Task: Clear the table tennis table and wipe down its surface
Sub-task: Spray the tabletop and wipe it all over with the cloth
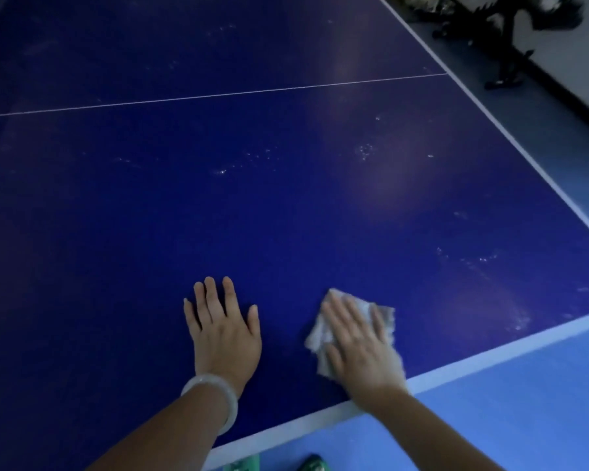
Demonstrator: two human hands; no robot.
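Left hand (222, 329): flat on the blue bench (218, 205), fingers straight and spread, holding nothing; a pale bangle (215, 401) sits on the wrist. Right hand (357, 341): fingers straight, pressing a white cloth (315, 331) against the bench near the white edge line (490, 355). Pale speckled marks (366, 151) lie farther out on the surface. Blue floor (507, 419) lies beyond the edge.

dark blue table (286, 215), white-lined, faintly smudged; crumpled white cloth (320, 334) lies flat near its edge.
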